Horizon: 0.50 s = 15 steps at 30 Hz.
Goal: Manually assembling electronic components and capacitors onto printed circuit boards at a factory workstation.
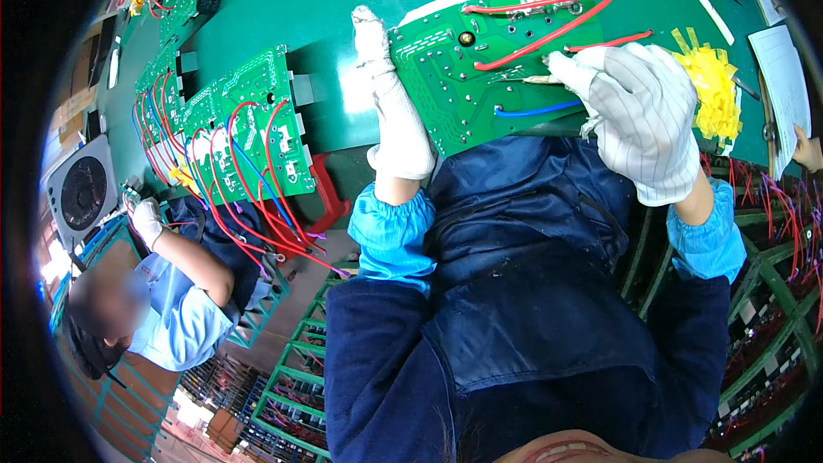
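Note:
A green circuit board [480, 60] lies solder side up in front of me, with red wires [549, 39] and a blue wire [540, 110] attached. My left hand [390, 94], in a white glove, is closed along the board's left edge; its thumb is hidden. Over the right part of the board, my gloved right hand [639, 107] pinches a slim, pale pointed tool [540, 80]. The tip points left, close to the board's surface. Whether it touches I cannot tell.
Yellow strips [711, 90] lie in a heap right of my right hand. Beyond are a white stick-shaped tool [707, 7] and papers [780, 77]. More wired boards [249, 129] stand at left. A co-worker [184, 300] works there beside a fan [81, 193]. Another person's hand [807, 150] shows far right.

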Each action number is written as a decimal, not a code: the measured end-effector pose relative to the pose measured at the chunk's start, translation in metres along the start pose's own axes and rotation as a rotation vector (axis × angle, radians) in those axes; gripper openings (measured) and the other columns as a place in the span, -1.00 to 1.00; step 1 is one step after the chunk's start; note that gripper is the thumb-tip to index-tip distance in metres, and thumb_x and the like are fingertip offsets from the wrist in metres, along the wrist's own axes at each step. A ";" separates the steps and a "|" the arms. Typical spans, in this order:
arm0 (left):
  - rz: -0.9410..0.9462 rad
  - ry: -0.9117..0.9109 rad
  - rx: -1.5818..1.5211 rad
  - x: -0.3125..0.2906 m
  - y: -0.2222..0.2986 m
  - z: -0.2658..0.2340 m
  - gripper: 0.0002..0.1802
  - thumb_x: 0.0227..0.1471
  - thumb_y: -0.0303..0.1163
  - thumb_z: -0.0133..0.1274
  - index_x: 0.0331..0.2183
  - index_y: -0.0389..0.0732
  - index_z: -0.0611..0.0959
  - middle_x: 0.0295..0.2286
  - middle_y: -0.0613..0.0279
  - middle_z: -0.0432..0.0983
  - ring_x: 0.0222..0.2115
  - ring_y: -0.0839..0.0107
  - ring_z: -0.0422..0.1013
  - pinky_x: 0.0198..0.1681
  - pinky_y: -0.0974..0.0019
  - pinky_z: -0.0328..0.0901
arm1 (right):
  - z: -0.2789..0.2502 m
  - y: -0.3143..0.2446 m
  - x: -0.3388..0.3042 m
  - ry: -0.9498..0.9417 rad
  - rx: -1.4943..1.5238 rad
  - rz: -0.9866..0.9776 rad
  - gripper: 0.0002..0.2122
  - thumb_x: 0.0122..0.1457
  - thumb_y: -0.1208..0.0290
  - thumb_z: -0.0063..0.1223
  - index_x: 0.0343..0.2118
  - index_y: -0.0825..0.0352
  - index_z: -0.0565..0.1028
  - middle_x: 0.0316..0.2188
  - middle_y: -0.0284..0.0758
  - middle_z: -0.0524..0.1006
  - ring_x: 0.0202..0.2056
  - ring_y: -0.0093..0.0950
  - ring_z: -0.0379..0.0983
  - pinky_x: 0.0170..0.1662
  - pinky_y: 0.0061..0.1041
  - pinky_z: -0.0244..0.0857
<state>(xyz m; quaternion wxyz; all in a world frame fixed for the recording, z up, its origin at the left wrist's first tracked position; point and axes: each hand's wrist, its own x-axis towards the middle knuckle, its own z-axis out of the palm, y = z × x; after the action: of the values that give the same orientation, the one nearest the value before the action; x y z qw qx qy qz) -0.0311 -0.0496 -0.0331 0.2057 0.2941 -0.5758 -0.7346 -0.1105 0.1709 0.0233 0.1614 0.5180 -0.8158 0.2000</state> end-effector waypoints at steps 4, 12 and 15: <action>-0.024 -0.018 -0.020 -0.002 -0.003 0.001 -0.16 0.23 0.25 -0.23 0.34 -0.03 0.11 0.23 0.35 0.13 0.18 0.39 0.22 0.23 0.22 0.16 | 0.004 0.010 0.003 0.027 0.038 -0.063 -0.57 -0.19 0.54 0.15 -0.13 0.14 0.62 -0.31 -0.45 0.55 -0.31 -0.43 0.51 -0.26 -0.41 0.37; -0.054 -0.048 -0.069 -0.002 0.003 0.002 -0.17 0.23 0.25 -0.22 0.34 -0.03 0.12 0.22 0.34 0.16 0.16 0.39 0.24 0.20 0.21 0.19 | 0.001 0.017 0.007 -0.021 0.112 -0.105 -0.61 -0.18 0.54 0.16 -0.18 0.15 0.64 -0.37 -0.46 0.55 -0.33 -0.43 0.51 -0.32 -0.42 0.35; -0.074 -0.061 -0.086 -0.004 0.004 0.002 -0.17 0.23 0.25 -0.22 0.33 -0.03 0.12 0.21 0.33 0.17 0.15 0.39 0.25 0.20 0.21 0.20 | 0.006 0.016 0.001 0.058 0.088 -0.057 -0.58 -0.20 0.55 0.18 -0.16 0.14 0.64 -0.34 -0.45 0.56 -0.30 -0.43 0.52 -0.27 -0.41 0.36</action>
<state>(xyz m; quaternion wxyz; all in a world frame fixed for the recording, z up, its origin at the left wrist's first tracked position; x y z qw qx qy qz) -0.0294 -0.0470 -0.0279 0.1732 0.2836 -0.5385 -0.7743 -0.1263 0.1734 0.0158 0.1675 0.5417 -0.7861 0.2460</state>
